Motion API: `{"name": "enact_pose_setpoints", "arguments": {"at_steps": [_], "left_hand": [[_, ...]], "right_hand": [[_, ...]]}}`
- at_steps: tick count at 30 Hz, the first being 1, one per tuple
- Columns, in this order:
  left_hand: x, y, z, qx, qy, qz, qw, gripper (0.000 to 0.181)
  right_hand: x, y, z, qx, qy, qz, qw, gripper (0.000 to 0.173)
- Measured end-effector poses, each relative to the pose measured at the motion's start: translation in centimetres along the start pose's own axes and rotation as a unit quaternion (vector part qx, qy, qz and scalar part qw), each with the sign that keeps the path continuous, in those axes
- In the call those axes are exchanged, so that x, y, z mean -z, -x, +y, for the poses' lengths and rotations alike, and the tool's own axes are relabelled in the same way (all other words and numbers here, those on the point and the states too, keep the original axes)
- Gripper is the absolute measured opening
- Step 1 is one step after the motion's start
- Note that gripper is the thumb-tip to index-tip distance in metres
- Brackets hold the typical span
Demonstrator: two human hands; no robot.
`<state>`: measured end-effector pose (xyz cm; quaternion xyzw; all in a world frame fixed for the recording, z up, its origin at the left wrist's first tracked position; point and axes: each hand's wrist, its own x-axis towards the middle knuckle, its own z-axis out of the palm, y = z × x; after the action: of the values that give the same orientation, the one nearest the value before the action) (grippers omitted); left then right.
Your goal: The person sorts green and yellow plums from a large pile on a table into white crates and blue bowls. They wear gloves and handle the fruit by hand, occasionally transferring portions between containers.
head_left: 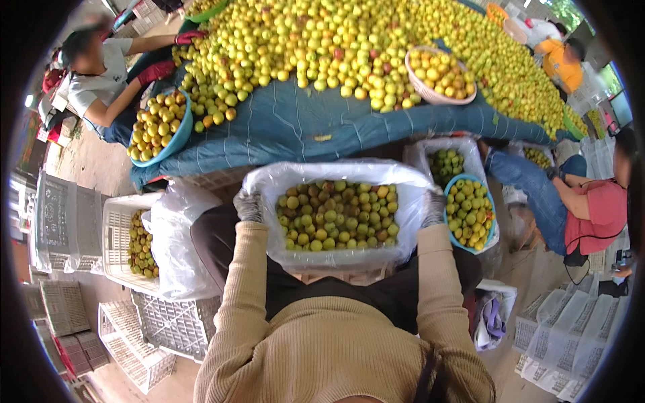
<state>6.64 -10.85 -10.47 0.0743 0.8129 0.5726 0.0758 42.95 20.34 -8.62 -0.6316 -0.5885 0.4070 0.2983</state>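
Before me stands a crate lined with clear plastic film (332,259), partly filled with small green and brownish round fruit (337,216). My left hand (248,205), in a grey glove, grips the crate's lined left end. At the opposite end my right hand (432,206), gloved the same way, grips the lined rim. The fingers of both hands are partly hidden by film and rim. Just right of my right hand is a blue basin (492,221) of yellow-green fruit, resting on another lined crate (471,151) that holds green fruit.
A blue tarp (302,121) bears a large heap of yellow fruit (322,40) and a pink basket (418,83). A white crate (116,237) with bunched plastic stands left, near stacked crates (65,216). Co-workers sit at left (108,75) and right (594,206). Lined crates (574,327) are stacked lower right.
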Motion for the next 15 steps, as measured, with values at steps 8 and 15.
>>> {"name": "enact_pose_setpoints", "arguments": {"at_steps": [8,15], "left_hand": [[1.2,-6.3,-5.8,-0.007,0.040,-0.058,0.997,0.023],[-4.3,-10.9,-8.1,0.024,-0.190,-0.076,0.979,0.033]], "right_hand": [[-1.2,-6.6,1.9,-0.008,-0.017,-0.031,0.999,0.030],[-10.0,-12.2,3.7,-0.087,0.170,-0.102,0.976,0.032]]}}
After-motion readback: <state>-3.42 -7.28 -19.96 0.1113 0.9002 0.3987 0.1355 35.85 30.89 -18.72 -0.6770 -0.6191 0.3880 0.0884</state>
